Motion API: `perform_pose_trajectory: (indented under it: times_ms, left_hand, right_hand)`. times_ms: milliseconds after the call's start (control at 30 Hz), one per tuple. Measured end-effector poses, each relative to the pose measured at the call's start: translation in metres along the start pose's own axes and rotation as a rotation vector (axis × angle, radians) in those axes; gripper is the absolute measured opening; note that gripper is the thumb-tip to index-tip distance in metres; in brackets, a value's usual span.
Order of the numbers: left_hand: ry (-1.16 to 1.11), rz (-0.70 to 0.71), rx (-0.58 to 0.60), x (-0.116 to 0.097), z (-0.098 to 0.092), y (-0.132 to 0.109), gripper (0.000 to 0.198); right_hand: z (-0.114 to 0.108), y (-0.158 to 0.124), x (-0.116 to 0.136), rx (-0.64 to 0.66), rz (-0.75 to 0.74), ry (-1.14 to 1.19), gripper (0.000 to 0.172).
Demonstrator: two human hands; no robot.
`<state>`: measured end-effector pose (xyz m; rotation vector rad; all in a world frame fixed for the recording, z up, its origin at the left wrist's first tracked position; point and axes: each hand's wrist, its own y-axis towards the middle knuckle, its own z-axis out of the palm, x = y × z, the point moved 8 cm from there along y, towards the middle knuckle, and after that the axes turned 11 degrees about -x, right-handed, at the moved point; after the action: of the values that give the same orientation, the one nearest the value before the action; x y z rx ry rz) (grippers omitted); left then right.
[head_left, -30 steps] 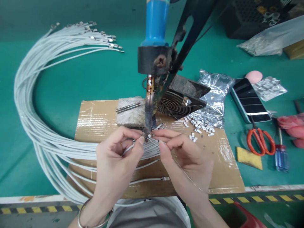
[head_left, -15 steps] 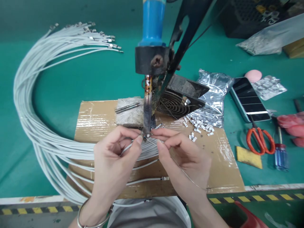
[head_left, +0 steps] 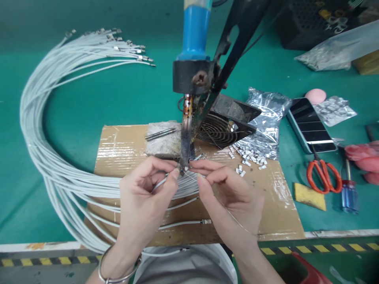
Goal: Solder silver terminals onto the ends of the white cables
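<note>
Under the blue-handled soldering iron: both hands meet at its dark metal tip; whether tip and work touch is too small to tell.
Left hand: grip pinching one thin, round white cable near its end.
Right hand: grip pinching a fine silvery wire that leads toward the tip and trails back past the palm.
Brown cardboard sheet: beneath the hands on the green worktop, carrying part of a curved bundle of white cables and scattered small white-and-silver connectors.
Lettering: any print on the crumpled silvery plastic bag is illegible.
</note>
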<state>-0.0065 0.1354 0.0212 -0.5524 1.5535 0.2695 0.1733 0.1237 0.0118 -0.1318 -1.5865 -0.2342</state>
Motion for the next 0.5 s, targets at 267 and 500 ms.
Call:
perform_pose_trajectory:
  times_ms: [267,500]
  left_hand:
    - [-0.004,-0.002,0.007,0.0008,-0.0003,0.0014,0.014]
    - [0.03,-0.007,0.01,0.0022,0.0003,-0.0001,0.014]
  right_hand:
    - [0.0011,0.0009,0.0017,-0.001,-0.003,0.001,0.02]
    - [0.001,0.0004,0.0008,0.008,0.004,-0.001,0.02]
